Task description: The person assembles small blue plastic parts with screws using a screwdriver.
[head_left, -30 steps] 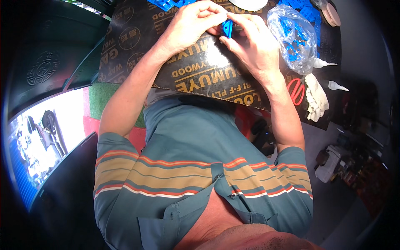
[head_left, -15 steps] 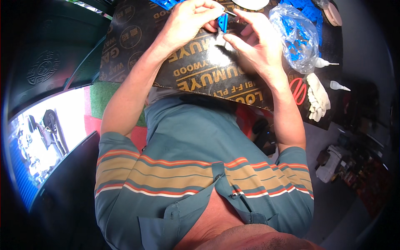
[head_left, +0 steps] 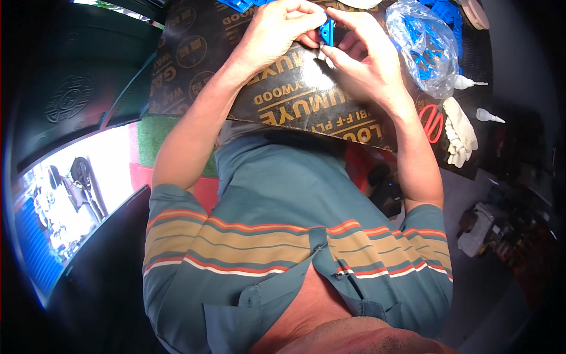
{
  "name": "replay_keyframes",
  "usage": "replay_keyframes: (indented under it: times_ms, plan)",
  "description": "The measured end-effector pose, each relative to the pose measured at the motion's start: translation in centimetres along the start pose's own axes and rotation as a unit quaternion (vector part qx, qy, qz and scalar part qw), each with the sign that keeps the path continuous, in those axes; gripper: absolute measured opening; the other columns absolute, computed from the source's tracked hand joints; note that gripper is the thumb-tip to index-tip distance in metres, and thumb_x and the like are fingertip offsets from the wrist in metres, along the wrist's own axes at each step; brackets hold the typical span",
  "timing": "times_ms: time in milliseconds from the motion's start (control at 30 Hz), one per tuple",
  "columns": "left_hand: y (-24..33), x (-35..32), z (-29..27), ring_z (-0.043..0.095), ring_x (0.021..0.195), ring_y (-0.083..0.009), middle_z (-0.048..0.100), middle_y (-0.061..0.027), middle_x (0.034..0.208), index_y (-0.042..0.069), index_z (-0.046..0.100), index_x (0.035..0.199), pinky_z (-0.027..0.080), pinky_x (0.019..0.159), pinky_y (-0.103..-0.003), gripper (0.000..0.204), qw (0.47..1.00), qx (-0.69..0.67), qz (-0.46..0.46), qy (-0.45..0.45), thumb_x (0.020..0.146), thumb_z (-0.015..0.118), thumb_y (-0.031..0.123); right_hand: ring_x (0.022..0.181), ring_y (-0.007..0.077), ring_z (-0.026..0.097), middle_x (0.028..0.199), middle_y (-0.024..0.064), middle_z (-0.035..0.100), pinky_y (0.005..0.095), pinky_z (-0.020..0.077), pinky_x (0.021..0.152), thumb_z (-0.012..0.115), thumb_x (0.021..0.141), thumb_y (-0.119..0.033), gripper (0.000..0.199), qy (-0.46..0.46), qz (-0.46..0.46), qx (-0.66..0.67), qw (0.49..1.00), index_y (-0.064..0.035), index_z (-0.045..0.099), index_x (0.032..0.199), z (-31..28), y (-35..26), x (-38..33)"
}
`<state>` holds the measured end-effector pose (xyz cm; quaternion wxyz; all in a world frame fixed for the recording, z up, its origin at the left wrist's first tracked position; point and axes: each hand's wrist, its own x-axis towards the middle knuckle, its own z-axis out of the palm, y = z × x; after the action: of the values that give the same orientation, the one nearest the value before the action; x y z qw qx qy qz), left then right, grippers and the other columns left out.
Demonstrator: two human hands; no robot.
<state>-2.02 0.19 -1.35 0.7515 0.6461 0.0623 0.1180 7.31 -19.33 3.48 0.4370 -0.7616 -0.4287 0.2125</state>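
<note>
A small blue plastic part, wedge-shaped with a small hole, is held upright between my two hands above the dark printed board. Closed in a pinch, my left hand grips it from the left, its thumb and index finger near the top end. My right hand closes on it from the right, index finger by the upper end and thumb by the lower tip. The other right fingers are curled behind. Between the fingertips, anything smaller is too tiny to make out.
On the board, a clear plastic bag of blue parts lies right, beside more blue pieces. Nearby are white nozzle bottles, red-handled scissors and a white glove. A pale round dish sits at the far edge.
The view has shifted slightly, so everything sits a little further right. A thin dark piece that showed between the fingertips at the top is no longer visible. Both hands stay at the blue part.
</note>
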Motion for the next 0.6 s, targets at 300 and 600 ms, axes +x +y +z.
replay_keyframes:
  times_ms: [300,600]
  plan:
    - [0.6,0.0,0.4,0.069,0.073,-0.0123,0.073,-0.0082,0.089,-0.004,0.07,0.102,0.057,0.065,-0.025,0.016,0.999,0.038,0.005,0.006,0.1,0.066,0.011,0.078,0.0076,0.06,0.109,0.0011,0.063,0.0227,0.0518,0.069,0.08,0.083,0.0,0.059,0.056,-0.152,-0.009,0.987,-0.0105,0.063,0.138,1.0,3.6,0.3]
    - [-0.1,-0.1,0.6,0.07,0.078,-0.0102,0.071,-0.0045,0.085,0.001,0.069,0.115,0.057,0.078,-0.023,0.022,0.999,0.044,-0.015,0.022,0.102,0.067,0.018,0.08,0.0133,0.059,0.107,0.0052,0.061,0.0266,0.0528,0.072,0.079,0.088,-0.012,0.056,0.071,-0.181,-0.027,0.981,-0.0089,0.06,0.14,0.9,4.0,0.4]
